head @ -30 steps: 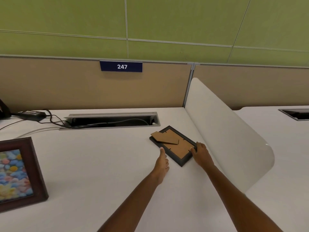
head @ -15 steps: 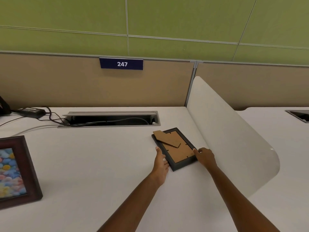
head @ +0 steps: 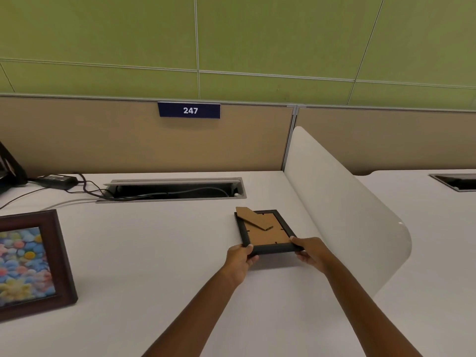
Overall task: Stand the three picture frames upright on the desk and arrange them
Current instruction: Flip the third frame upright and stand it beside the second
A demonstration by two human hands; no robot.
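Both hands grip the near edge of the small black picture frame [head: 266, 231], which is back side up so that its brown backing board and the fold-out cardboard easel leg [head: 253, 221] face the camera. The left hand [head: 240, 261] pinches the near-left corner, thumb on top and fingers [head: 253, 258] curled beneath; the right hand [head: 310, 252] does the same at the near-right corner. The shadow under the near edge suggests that edge is lifted just clear of the white bench [head: 154, 253], while the far edge seems to sit low or touching. A two-handed corner grip like this probably serves to tip the frame up onto its leg without smudging the glass side.

The frame lies directly beyond the fingers, with the curved white divider panel [head: 347, 202] just beside the right hand, which leaves little room on that side. Well to the left of the left hand, a dark brown wooden frame [head: 58, 253] with a colourful picture appears to lean back on its stand.

That brown frame is cut off by the left picture edge. The black frame's front cannot be seen, nor whether its leg is fully opened. A third frame is not in view. Beyond the fingers, the cable trough [head: 175, 190] hides most of its wiring.
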